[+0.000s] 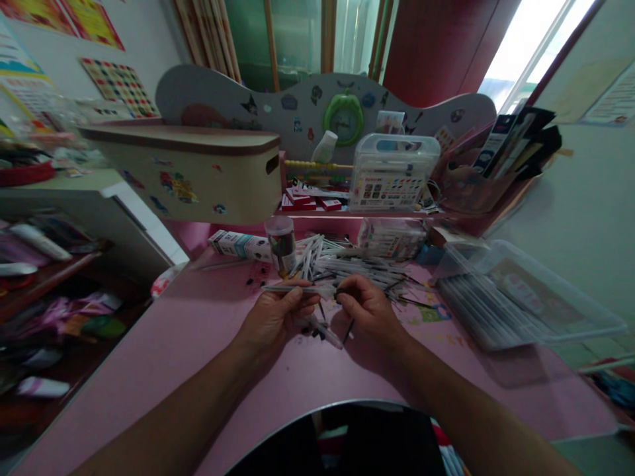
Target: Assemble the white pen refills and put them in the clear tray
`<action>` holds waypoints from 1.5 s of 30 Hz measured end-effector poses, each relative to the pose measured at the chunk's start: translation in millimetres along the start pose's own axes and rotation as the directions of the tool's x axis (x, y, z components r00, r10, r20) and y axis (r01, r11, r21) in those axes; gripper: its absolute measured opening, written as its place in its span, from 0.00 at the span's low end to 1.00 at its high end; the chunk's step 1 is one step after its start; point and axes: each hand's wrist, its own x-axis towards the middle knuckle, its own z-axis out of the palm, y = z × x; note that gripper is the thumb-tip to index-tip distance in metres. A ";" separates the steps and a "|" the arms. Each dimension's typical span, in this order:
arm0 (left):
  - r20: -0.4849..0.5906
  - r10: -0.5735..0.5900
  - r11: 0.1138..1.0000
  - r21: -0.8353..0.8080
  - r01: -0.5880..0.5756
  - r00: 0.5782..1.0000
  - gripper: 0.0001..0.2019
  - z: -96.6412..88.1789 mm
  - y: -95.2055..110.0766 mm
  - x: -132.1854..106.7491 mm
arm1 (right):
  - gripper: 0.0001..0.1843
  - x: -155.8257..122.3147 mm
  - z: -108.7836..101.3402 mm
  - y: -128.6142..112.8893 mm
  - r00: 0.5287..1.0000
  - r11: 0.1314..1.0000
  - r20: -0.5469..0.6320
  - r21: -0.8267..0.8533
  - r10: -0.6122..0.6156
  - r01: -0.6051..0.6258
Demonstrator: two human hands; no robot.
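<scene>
My left hand [278, 311] is closed around a slim whitish pen barrel [302, 289] that lies level across the fingers. Facing it, my right hand [370, 307] pinches a small dark piece [338, 295] close to the barrel's right end; whether the two touch, I cannot tell. A thin dark stick [348, 329] slants below the right fingers. On the pink desk [208, 370] beneath both hands lie a clear tube [327, 334] and several small black bits [315, 332]. Behind them spreads a heap of pale pen parts [347, 268].
A jar of dark pieces [280, 244] and a printed box [243, 244] stand behind my left hand. At right sits an open clear plastic box [526, 304] with rows of slim pieces. A lidded bin [198, 172] and a clear carry case [394, 173] occupy the shelf.
</scene>
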 end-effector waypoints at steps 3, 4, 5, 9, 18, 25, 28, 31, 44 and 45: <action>-0.010 0.006 1.000 0.003 -0.006 1.000 0.05 -2.2 1.1 2.4 | 0.07 -0.4 3.5 1.0 0.996 0.986 -0.018 0.148 0.085 -0.081; -0.008 0.010 1.000 0.004 -0.010 1.000 0.05 -3.1 1.0 2.9 | 0.09 -0.1 4.2 0.9 0.992 0.967 -0.022 0.226 0.125 -0.116; -0.003 0.013 1.000 0.006 -0.013 1.000 0.05 -4.1 0.6 3.3 | 0.11 0.4 4.3 0.6 0.986 0.937 -0.020 0.314 0.167 -0.153; 0.036 0.010 1.000 0.026 -0.011 0.999 0.05 -6.2 -1.8 3.8 | 0.18 5.3 0.0 -1.8 0.956 0.813 0.072 0.509 0.286 -0.281; 0.006 0.070 0.997 0.023 -0.070 0.998 0.04 -5.6 2.3 3.5 | 0.05 12.5 -15.5 9.2 0.988 0.971 -0.143 -0.219 0.064 -0.095; -0.057 0.063 0.998 -0.020 -0.064 0.996 0.06 -7.1 4.8 5.0 | 0.04 12.1 -12.2 11.0 0.997 0.356 0.076 -0.932 0.010 0.068; -0.061 0.059 0.998 -0.015 -0.060 0.996 0.05 -5.3 5.0 4.5 | 0.05 11.0 -6.1 12.3 0.994 0.255 0.102 -0.963 0.046 0.088; -0.060 0.051 0.998 -0.017 -0.052 0.997 0.05 -4.0 4.9 3.6 | 0.08 10.8 -3.7 13.9 0.990 0.263 0.133 -0.958 0.042 0.117; -0.057 0.035 0.999 -0.039 -0.037 0.998 0.03 -4.7 4.8 4.1 | 0.04 5.0 1.6 6.5 0.935 0.541 0.240 -0.766 -0.262 0.348; -0.062 0.030 0.999 -0.037 -0.033 0.998 0.02 -4.7 4.8 4.1 | 0.05 5.3 1.2 5.4 0.935 0.546 0.209 -0.766 -0.286 0.338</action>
